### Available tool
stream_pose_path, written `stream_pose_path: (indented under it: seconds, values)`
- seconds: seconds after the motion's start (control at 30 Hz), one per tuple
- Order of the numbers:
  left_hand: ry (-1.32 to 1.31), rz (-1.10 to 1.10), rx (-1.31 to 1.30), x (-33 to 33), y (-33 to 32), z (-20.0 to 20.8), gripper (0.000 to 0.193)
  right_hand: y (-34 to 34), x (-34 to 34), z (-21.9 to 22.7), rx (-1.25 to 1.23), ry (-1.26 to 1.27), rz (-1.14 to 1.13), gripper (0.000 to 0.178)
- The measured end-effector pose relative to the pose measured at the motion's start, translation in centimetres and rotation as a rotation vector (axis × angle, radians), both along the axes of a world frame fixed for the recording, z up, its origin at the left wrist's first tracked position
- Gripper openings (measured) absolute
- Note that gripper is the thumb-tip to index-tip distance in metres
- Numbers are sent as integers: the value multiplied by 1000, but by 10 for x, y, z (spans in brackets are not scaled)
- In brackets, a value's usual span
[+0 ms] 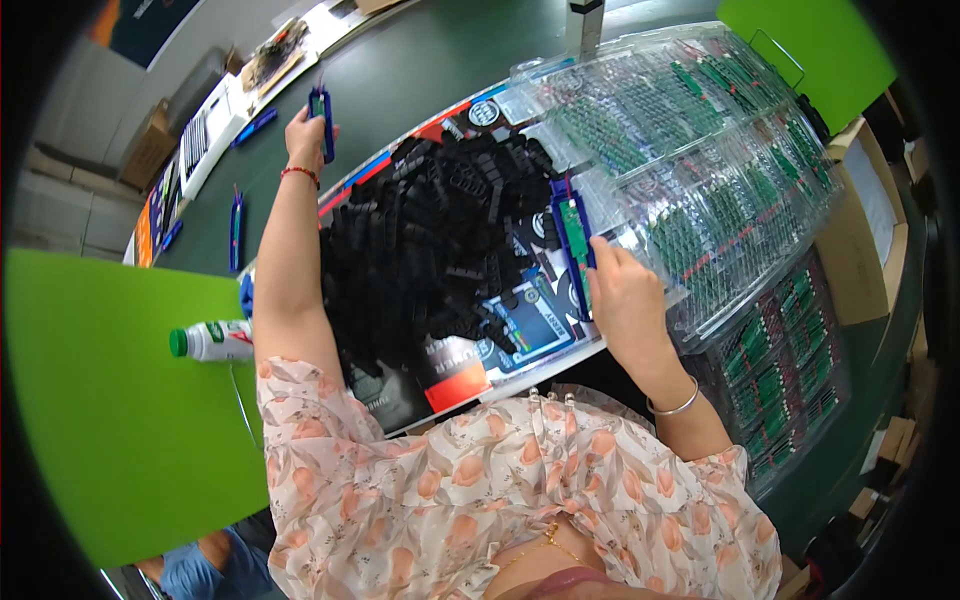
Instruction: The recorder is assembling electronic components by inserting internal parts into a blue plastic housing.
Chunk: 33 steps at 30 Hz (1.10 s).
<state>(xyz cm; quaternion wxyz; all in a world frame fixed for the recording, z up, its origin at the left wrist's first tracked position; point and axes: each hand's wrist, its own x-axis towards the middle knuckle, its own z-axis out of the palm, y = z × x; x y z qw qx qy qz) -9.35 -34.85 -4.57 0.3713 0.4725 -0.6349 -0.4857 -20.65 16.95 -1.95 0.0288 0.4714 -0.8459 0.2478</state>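
Note:
My left hand (304, 142) is stretched out at the far left, closed on a narrow blue plastic housing (328, 140) with a green board in it. Nearer and to the right, my right hand (630, 305) grips the lower end of a second blue housing (562, 212). A long green circuit board (575, 232) lies inside that one. Between the two hands spreads a heap of small black plastic parts (420, 230), on a printed sheet (535, 325). The fingertips of my right hand are partly hidden behind the hand.
On the right stand clear plastic trays (640, 180) full of green boards, with more trays (780, 370) below. More blue housings (236, 232) lie at the left. A white bottle (215, 341) with a green cap rests by a green panel (120, 400). A cardboard box (875, 220) stands far right.

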Motion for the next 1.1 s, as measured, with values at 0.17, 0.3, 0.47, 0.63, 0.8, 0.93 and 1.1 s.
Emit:
stream_pose_path:
  seconds: [0.17, 0.3, 0.47, 0.63, 0.8, 0.93, 1.1]
  values:
    - [-405, 6, -97, -15, -60, -61, 53, -3, -2, 4, -3, -78, -34, 37]
    - [-902, 104, -205, -19, -37, -41, 60, -2, -7, 5, -102, -157, -54, 46]
    - [-768, 130, -939, -8, 39, 11, 49, -14, -3, 11, -301, -170, -28, 47]
    - [-137, -723, -60, 4, 270, 95, 36, -34, 14, 17, -552, -214, 5, 43]
    - [364, -696, 406, 30, 368, 57, 46, -43, 39, 20, -585, -354, 136, 33]
    - [568, -523, 678, 40, 392, 46, 45, -46, 34, 28, -630, -366, 124, 24]
    - [595, -500, 642, 52, 416, 25, 47, -46, 20, 24, -587, -334, 101, 18]
